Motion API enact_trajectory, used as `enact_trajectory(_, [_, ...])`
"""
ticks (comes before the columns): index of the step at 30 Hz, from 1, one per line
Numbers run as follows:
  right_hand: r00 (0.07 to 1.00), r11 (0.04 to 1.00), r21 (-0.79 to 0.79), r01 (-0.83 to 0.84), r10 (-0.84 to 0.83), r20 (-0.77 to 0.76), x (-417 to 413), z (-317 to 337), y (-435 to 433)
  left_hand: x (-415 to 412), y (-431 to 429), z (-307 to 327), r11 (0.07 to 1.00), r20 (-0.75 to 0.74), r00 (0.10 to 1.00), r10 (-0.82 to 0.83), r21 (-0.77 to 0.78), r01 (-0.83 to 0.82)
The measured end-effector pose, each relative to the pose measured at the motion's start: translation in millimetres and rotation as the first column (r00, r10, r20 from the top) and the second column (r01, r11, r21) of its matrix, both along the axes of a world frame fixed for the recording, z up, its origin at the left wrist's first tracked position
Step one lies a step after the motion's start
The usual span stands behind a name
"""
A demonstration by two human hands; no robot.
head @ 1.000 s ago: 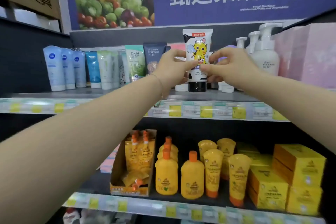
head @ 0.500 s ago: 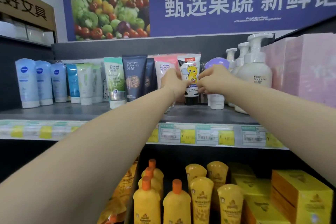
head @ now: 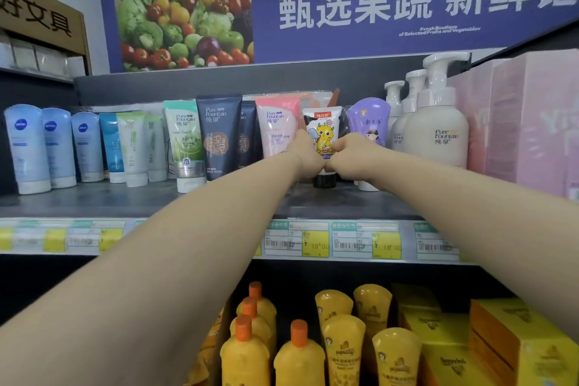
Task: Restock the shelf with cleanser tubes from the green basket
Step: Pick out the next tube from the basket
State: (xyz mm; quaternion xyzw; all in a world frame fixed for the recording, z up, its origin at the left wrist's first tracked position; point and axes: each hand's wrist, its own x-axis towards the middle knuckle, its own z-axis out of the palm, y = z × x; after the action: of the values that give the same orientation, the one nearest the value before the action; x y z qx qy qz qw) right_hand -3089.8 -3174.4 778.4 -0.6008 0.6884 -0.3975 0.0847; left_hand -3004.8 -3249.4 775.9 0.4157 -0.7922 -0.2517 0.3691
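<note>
Our left hand (head: 305, 156) and right hand (head: 348, 157) seem clamped on the cartoon cleanser tube (head: 324, 130), fingers hidden, cap-down on the grey shelf (head: 125, 201) between a pink tube (head: 275, 125) and a purple bottle (head: 370, 121). We should seat it flat, label forward, before easing the grip off. Yellow bottles (head: 299, 356) stand beneath.

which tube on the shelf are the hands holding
The white tube with the yellow cartoon dragon, black cap down, between the pink tube and the purple tube. The left hand and right hand grip its sides.
</note>
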Motion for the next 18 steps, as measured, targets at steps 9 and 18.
enact_trajectory(9, [0.959,0.999,-0.017,0.041,-0.044,-0.279,7.6,0.9,18.2,21.1,20.8,0.1,0.985,0.204,0.978,0.041,-0.172,-0.005])
enact_trajectory(18, [0.688,0.977,-0.215,0.012,-0.164,-0.707,51.5,-4.4,50.5,77.6,63.5,8.4,0.887,0.311,0.934,0.174,-0.462,-0.011])
